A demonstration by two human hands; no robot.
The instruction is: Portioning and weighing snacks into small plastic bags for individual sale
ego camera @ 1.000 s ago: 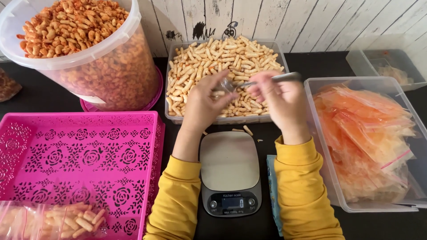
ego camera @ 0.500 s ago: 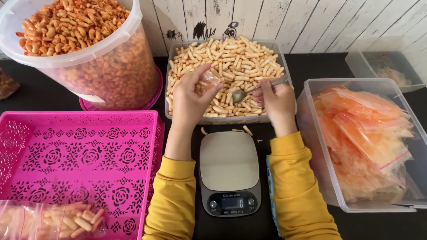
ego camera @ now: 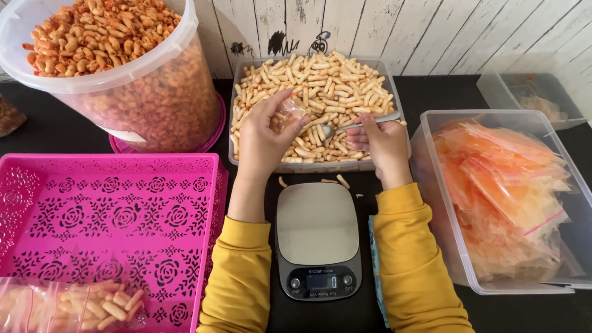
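Observation:
My left hand holds a small clear plastic bag open over a clear tub heaped with pale stick snacks. My right hand grips a metal spoon, its bowl dipping into the snacks just right of the bag's mouth. Both hands hover over the tub's near half. A small digital kitchen scale with a bare platform lies below them, between my yellow sleeves.
A large clear bucket of orange curled snacks stands at the back left. A pink lattice basket holds filled snack bags at its near corner. On the right, a clear bin holds stacked orange-tinted bags. Loose snack pieces lie by the scale.
Both hands came down from above the tub towards the snacks. The spoon's bowl has dropped into the snacks next to the bag, and the bag's mouth is held open.

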